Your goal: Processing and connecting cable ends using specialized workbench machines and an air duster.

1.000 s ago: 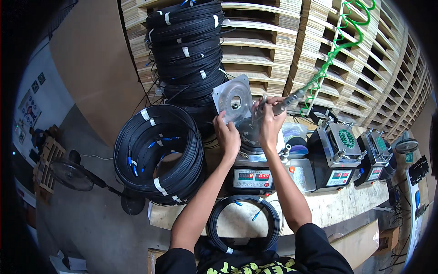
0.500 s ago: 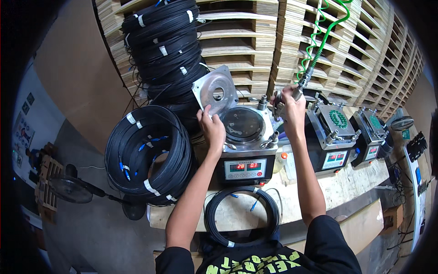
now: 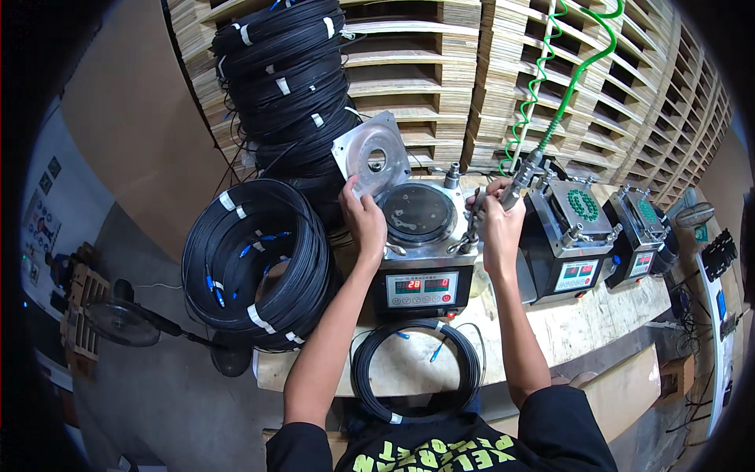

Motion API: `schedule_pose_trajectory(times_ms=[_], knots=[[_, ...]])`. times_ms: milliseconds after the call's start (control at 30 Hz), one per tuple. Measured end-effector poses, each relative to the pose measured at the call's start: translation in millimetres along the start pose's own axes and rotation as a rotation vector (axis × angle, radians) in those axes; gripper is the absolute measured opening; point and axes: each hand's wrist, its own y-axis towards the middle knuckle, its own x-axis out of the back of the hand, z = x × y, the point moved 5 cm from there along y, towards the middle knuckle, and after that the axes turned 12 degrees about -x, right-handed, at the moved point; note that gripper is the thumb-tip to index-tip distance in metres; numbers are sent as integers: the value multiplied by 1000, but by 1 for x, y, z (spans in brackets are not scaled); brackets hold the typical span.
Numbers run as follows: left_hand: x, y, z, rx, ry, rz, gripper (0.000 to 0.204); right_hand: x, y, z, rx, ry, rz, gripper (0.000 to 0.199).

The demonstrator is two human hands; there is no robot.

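Observation:
My left hand (image 3: 364, 219) grips the lower edge of a square metal plate (image 3: 358, 161) with a round hole, which leans tilted behind the nearest machine. In my right hand (image 3: 501, 228) is an air blow gun (image 3: 513, 191), fed by a green hose (image 3: 580, 79). Its front end points down by the right corner of the polishing machine (image 3: 383, 289). That machine's round dark disc (image 3: 417, 214) lies uncovered between my hands, with pale specks on it. A coil of black cable (image 3: 363, 368) with blue connectors rests in front of the machine at the table edge.
A large black cable coil (image 3: 197, 267) stands left of my left arm, below a tall stack of coils (image 3: 287, 86). Two more machines (image 3: 578, 236) (image 3: 638, 228) with green-dotted tops stand at right. Wooden pallets (image 3: 417, 79) rise behind the table (image 3: 598, 322). A fan (image 3: 122, 322) is at far left.
My right hand has brought the blow gun down and nearer to me, beside the machine's right corner. The left hand and plate stay almost in place. The right-hand display reading has changed.

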Motion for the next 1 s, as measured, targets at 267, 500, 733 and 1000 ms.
schedule_pose_trajectory(times_ms=[267, 500, 733, 1000], knots=[[-3, 1, -6, 2, -28, 58, 37, -41, -32, -16, -174, 211, 199, 9], [22, 8, -36, -233, 160, 48, 50, -16, -9, 3, -149, 238, 185, 13], [3, 10, -119, -679, 326, 783, 33, 26, -1, 2, -125, 156, 161, 14], [-40, -7, -115, -1199, 812, 1284, 62, 19, -20, -3, -236, 182, 198, 16]])
